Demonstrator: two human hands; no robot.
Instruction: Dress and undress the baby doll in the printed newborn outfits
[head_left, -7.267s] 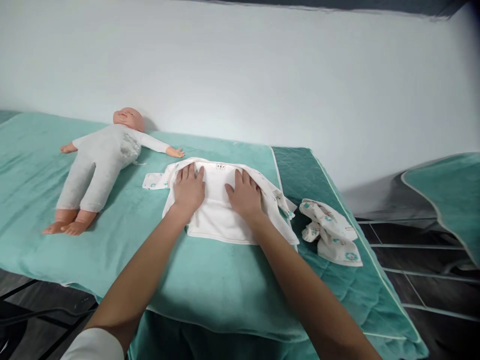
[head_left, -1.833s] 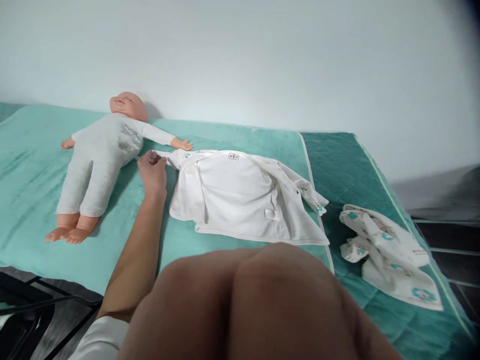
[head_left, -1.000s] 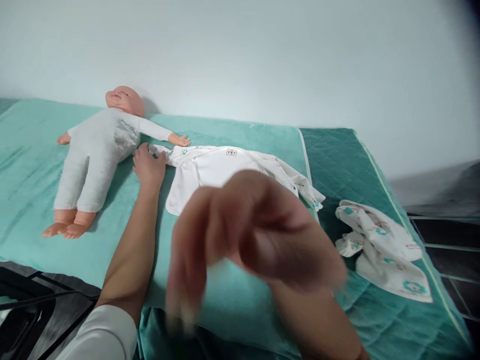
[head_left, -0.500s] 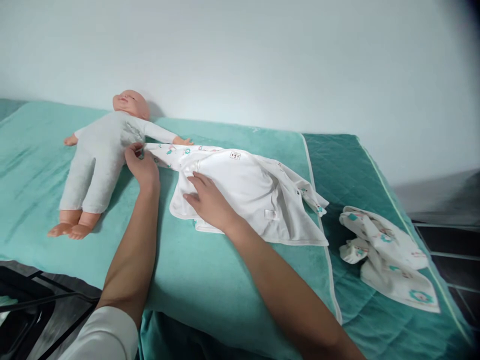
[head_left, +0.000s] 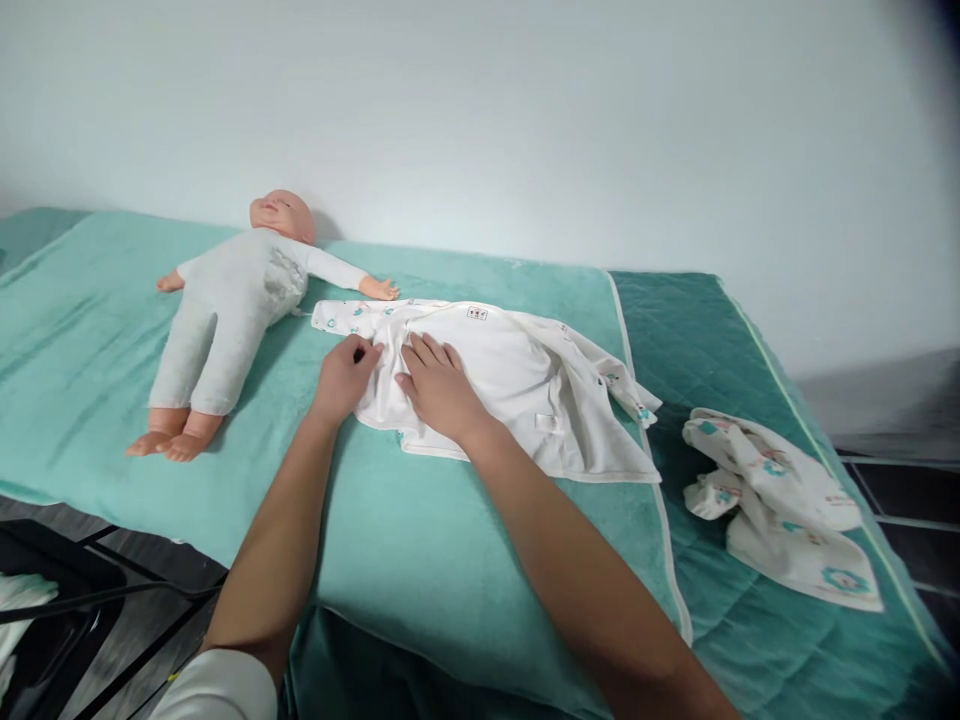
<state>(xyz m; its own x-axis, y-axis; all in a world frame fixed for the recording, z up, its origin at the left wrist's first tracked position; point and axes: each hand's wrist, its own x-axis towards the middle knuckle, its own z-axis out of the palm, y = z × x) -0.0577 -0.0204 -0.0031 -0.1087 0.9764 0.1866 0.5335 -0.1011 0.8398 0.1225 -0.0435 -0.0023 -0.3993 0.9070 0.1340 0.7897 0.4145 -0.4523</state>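
Note:
A white baby shirt (head_left: 502,370) with a small coloured print lies spread on the green cover, opened to its plain inside. My left hand (head_left: 346,378) is closed, thumb and fingers pinching the shirt's left edge just below the sleeve. Flat on the cloth beside it rests my right hand (head_left: 437,388), fingers stretched out. To the left a baby doll (head_left: 221,290) in a white cloth body lies on its back. Its outstretched hand (head_left: 379,288) is close to the shirt's left sleeve (head_left: 337,315).
On the right, crumpled printed baby clothing (head_left: 780,510) lies on the darker quilted cover (head_left: 720,380). A pale wall (head_left: 480,130) stands behind the bed. At the lower left, a black basket (head_left: 60,590) and thin black bars are below the bed's edge.
My left hand has left the sleeve's cuff and moved right and down to the shirt's side edge. The right hand has shifted slightly right and flattened. The view has shifted a little.

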